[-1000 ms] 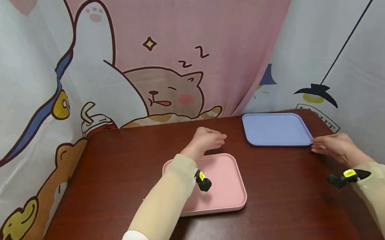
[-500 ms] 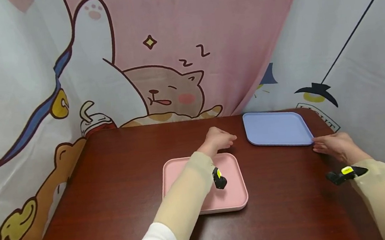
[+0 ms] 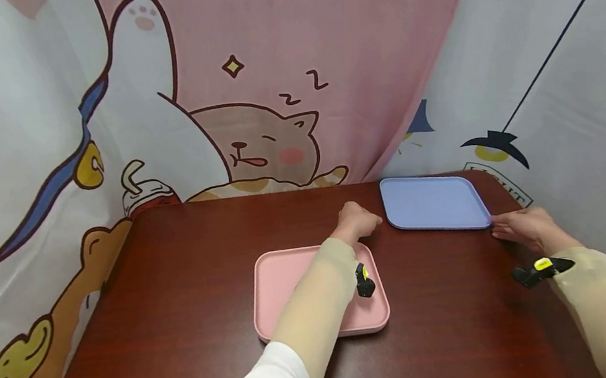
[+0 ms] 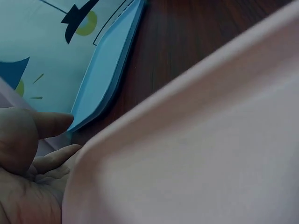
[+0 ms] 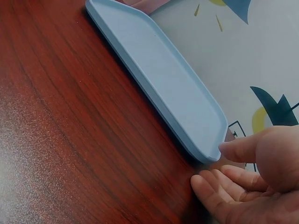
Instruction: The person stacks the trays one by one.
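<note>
A blue tray (image 3: pixel 434 204) lies flat at the back right of the table. My right hand (image 3: pixel 529 230) is at its near right corner. In the right wrist view its thumb (image 5: pixel 240 149) touches the rim there, and the fingers (image 5: pixel 212 189) lie loosely extended just below that corner. My left hand (image 3: pixel 358 220) reaches across a pink tray (image 3: pixel 280 285) to a spot just left of the blue tray. It holds nothing; its thumb (image 4: pixel 56 123) stands apart from the fingers in the left wrist view. The left forearm hides part of the pink tray.
The dark red-brown wooden table (image 3: pixel 181 302) carries both trays, the pink one near the middle. Behind the table hangs a printed curtain (image 3: pixel 264 44) with cartoon animals, close to the blue tray's far edge. More printed cloth (image 3: pixel 578 89) hangs at the right.
My left hand has moved right, over the far edge of the pink tray toward the blue tray. The right hand has stayed at the blue tray's corner, and both trays lie where they were.
</note>
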Action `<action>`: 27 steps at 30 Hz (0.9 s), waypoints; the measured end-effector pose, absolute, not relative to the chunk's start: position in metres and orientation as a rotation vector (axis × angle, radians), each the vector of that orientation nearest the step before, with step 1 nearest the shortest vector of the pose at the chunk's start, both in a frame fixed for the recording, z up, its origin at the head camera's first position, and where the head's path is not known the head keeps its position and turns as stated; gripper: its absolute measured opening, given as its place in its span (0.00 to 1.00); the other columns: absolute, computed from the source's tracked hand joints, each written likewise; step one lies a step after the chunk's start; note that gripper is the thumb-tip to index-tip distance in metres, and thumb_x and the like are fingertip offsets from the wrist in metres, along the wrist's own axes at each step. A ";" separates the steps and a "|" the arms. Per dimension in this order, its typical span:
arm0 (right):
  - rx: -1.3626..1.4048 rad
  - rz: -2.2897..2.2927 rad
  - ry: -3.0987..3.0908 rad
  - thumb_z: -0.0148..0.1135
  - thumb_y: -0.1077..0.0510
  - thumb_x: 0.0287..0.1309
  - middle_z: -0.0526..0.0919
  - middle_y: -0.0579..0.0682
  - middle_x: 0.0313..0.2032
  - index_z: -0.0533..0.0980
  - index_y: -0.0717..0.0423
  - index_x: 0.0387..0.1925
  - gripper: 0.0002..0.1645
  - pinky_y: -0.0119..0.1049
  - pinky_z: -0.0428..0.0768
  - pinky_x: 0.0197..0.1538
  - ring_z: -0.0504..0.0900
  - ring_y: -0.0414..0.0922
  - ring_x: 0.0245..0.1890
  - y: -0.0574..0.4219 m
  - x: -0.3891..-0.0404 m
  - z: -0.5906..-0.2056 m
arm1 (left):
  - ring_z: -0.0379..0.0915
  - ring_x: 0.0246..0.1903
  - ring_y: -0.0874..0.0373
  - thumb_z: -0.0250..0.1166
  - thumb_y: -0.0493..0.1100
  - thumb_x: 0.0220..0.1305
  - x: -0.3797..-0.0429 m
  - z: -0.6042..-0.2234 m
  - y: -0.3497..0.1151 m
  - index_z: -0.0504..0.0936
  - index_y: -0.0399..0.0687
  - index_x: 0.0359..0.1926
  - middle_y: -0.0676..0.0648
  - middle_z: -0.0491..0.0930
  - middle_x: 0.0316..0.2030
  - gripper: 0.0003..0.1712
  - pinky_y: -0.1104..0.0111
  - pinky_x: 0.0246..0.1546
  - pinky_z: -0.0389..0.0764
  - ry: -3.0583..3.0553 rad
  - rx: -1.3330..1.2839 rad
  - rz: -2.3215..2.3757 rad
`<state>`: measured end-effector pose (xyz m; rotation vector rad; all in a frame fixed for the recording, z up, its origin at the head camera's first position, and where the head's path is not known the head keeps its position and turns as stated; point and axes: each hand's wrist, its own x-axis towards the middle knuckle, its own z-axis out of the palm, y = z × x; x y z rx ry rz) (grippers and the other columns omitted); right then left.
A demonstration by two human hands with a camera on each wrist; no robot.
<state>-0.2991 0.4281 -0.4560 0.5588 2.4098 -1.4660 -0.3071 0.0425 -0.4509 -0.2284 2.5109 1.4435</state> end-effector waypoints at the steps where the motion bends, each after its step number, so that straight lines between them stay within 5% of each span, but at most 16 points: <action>1: 0.558 -1.463 2.416 0.58 0.55 0.79 0.80 0.65 0.53 0.47 0.85 0.74 0.46 0.40 0.87 0.53 0.89 0.40 0.38 0.427 -0.300 -0.457 | 0.77 0.46 0.53 0.77 0.48 0.64 -0.308 -0.450 0.044 0.87 0.44 0.35 0.49 0.83 0.37 0.12 0.64 0.46 0.81 2.535 -0.223 1.413; 7: 0.570 -1.513 2.389 0.58 0.59 0.79 0.73 0.71 0.59 0.45 0.86 0.74 0.45 0.40 0.87 0.53 0.88 0.40 0.38 0.424 -0.305 -0.458 | 0.77 0.44 0.52 0.77 0.49 0.63 -0.313 -0.447 0.058 0.85 0.42 0.38 0.46 0.82 0.41 0.16 0.67 0.46 0.80 2.595 -0.195 1.287; 16: 0.543 -1.482 2.416 0.57 0.59 0.79 0.68 0.75 0.63 0.50 0.86 0.73 0.41 0.38 0.88 0.51 0.89 0.40 0.36 0.425 -0.304 -0.458 | 0.79 0.26 0.54 0.77 0.47 0.62 -0.332 -0.467 0.078 0.84 0.41 0.34 0.49 0.82 0.25 0.14 0.71 0.27 0.81 2.502 -0.204 1.343; 27: 0.529 -1.401 2.488 0.57 0.64 0.77 0.63 0.80 0.67 0.56 0.87 0.71 0.36 0.39 0.89 0.49 0.85 0.41 0.36 0.420 -0.306 -0.460 | 0.76 0.30 0.53 0.79 0.47 0.60 -0.330 -0.463 0.080 0.84 0.39 0.37 0.49 0.79 0.28 0.17 0.69 0.30 0.80 2.498 -0.230 1.305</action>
